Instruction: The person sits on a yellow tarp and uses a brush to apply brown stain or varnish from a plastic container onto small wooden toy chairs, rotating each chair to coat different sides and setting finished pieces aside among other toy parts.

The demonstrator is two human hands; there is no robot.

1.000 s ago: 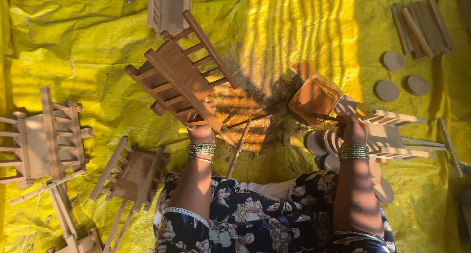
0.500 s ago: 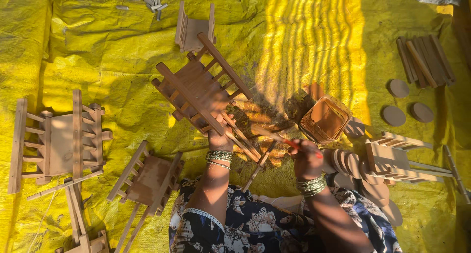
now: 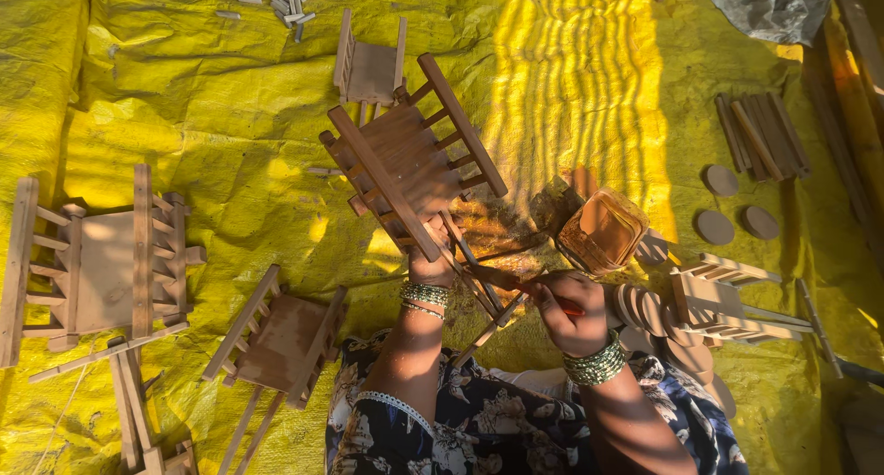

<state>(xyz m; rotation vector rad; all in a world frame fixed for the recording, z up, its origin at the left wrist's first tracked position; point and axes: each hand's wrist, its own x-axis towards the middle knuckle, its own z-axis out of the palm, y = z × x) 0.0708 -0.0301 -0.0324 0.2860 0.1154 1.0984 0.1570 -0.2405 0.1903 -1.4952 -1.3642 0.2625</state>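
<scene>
- Head view: a small wooden cart frame [image 3: 405, 167] is held tilted above the yellow tarp [image 3: 230, 98], the left hand [image 3: 431, 265] closed on its lower end.
- A thin brush [image 3: 516, 289] is gripped by the right hand [image 3: 566, 311], beside an amber container [image 3: 603, 231].

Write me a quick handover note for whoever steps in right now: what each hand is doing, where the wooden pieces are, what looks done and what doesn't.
Left hand: grips the lower end of a small wooden cart frame, held tilted above the yellow tarp.
Right hand: closed on a thin tool with a red handle, tip pointing toward the frame's lower rails.
Open container of brown liquid sits just right of the frame.
Done, by colour: the held frame looks darker than the rest.
Left, still pale: large frame at far left, small one by the left knee, another at top, round wooden discs and slats at right.
</scene>
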